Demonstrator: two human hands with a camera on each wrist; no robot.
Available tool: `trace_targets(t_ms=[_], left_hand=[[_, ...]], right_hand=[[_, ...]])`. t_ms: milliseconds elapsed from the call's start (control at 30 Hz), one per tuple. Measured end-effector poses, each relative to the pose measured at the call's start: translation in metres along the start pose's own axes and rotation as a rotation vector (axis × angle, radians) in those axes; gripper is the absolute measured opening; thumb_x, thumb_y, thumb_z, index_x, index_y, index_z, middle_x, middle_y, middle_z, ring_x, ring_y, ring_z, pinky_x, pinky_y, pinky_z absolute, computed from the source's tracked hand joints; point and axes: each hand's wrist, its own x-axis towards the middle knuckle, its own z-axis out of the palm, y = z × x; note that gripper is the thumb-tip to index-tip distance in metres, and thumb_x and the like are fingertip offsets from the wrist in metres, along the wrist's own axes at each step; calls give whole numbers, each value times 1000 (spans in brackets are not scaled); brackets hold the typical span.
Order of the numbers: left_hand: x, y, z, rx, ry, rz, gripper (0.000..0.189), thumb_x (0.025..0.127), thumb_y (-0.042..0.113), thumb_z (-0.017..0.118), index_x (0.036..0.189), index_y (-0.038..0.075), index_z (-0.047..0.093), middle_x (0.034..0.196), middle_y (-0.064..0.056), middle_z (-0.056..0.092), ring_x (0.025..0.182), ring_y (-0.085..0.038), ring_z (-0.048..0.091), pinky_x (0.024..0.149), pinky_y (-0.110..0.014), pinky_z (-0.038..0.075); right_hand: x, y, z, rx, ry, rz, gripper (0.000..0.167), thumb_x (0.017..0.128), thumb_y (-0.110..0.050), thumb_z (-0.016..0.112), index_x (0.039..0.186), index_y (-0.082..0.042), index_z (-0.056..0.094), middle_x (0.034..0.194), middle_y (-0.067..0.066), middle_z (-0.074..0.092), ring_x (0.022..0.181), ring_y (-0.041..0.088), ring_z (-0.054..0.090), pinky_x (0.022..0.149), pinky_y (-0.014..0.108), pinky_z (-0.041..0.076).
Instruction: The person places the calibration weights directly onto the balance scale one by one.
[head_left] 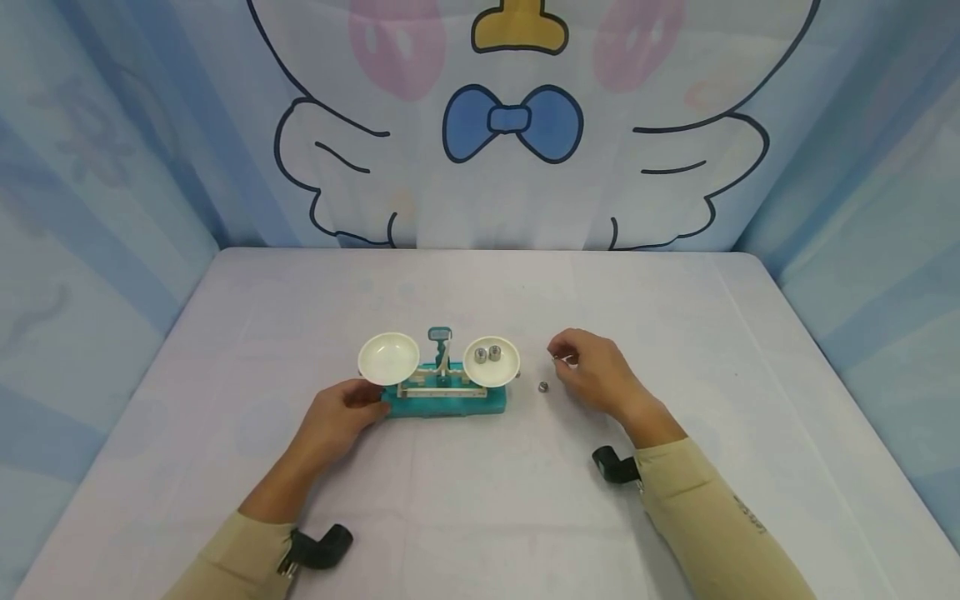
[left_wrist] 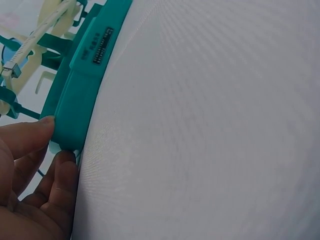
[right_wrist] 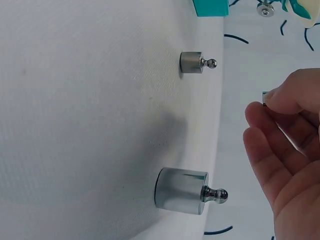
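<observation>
A small teal balance scale (head_left: 446,406) stands on the table with two white pans. My left hand (head_left: 341,421) grips the left end of its base, thumb on top, as the left wrist view shows. The left pan (head_left: 388,358) holds nothing; in the right pan (head_left: 506,369) sit two metal weights (head_left: 487,354). Right of the scale, my right hand (head_left: 596,371) pinches a tiny metal weight (right_wrist: 265,97) between thumb and index finger, mostly covered. A small knobbed weight (right_wrist: 191,62) and a larger one (right_wrist: 180,191) stand on the table below that hand; the larger is hidden in the head view.
A pale cloth covers the table (head_left: 480,517). Behind it hangs a curtain (head_left: 517,200) with a cartoon figure, and blue curtains flank both sides. Black wrist cameras (head_left: 321,547) are strapped to both sleeves.
</observation>
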Motion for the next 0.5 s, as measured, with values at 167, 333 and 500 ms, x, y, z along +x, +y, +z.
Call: trace_targets(t_ms=[167, 333, 500], left_hand=[[0, -1, 0, -4, 1, 7, 44, 95, 15, 66, 134, -4, 57, 133, -22, 60, 126, -38, 53, 105, -52, 43], [1, -2, 0, -4, 2, 12, 44, 95, 15, 66, 133, -4, 58, 132, -23, 60, 126, -38, 53, 105, -52, 44], [1, -1, 0, -1, 0, 8, 44, 95, 15, 66, 133, -4, 58, 132, -22, 60, 125, -38, 53, 104, -52, 44]], right_hand=[[0, -4, -1, 28, 11, -19, 18, 91, -3, 61, 109, -2, 66, 105, 10, 68, 96, 26, 65, 88, 43, 55], [-2, -10, -2, 34, 41, -46, 16, 92, -4, 61, 107, -3, 65, 103, 9, 67, 96, 25, 62, 88, 42, 53], [-5, -21, -4, 64, 75, -111, 14, 92, -3, 64, 105, -3, 66, 100, 7, 67, 94, 25, 61, 84, 41, 53]])
